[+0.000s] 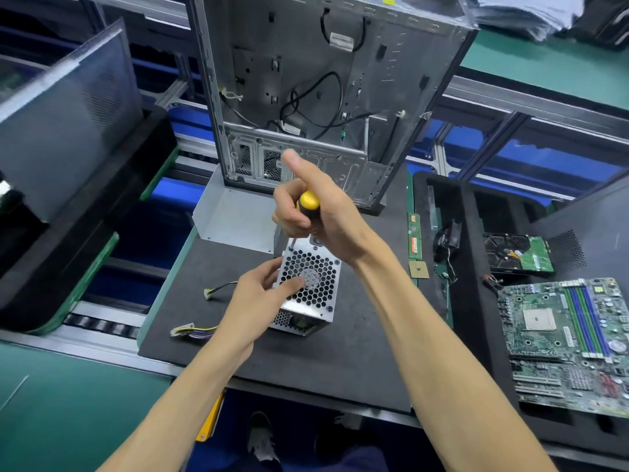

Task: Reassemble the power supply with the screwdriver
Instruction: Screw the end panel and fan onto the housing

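The silver power supply (321, 301) stands on the black mat (340, 362), its honeycomb fan grille facing up toward me. My left hand (262, 294) grips its left side, thumb lying across the grille. My right hand (316, 216) is closed around a screwdriver with a yellow and black handle (308, 201), thumb raised. The shaft points down and its tip sits at the screw in the grille's top left corner (292, 248). Two cable plugs (183, 332) of the supply trail to the left on the mat.
An open grey computer case (323, 97) stands upright just behind the supply, with a loose metal cover (235, 216) at its foot. A black foam tray on the right holds a motherboard (571, 342), a hard drive (517, 255) and memory sticks (414, 236). Side panels (64, 114) lean at left.
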The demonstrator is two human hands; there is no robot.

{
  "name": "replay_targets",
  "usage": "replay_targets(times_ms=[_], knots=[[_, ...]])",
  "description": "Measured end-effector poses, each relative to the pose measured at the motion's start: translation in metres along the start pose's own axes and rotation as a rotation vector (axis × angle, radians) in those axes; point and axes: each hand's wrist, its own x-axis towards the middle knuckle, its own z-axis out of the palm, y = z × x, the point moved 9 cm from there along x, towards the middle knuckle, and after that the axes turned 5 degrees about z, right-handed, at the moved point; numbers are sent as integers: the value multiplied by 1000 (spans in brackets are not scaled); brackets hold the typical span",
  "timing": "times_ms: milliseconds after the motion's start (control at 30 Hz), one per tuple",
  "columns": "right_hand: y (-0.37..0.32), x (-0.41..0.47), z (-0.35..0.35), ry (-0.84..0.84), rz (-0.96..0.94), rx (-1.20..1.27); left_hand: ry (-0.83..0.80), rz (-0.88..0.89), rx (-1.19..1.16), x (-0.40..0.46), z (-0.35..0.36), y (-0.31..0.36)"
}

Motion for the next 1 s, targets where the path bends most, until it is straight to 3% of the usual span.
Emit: replay_targets(times_ms=[200,533,633,733,900,1000], knots=[[-10,-3,0,2,-63,-40,-1,3,8,0,-1,0],[0,-6,-13,290,-156,-45,-18,-6,-12,-1,0,0],[-18,-19,-17,331,-183,-330,-24,-8,-14,-1,0,1],[-43,-27,-21,350,-225,-815,-25,0,-5,-1,1,3],[-58,-23,-7,194,-148,-1354,-32,12,-8,-2,4,5],[-60,-24,0,114,-98,-1545,-27,8,-9,-2,3,5]])
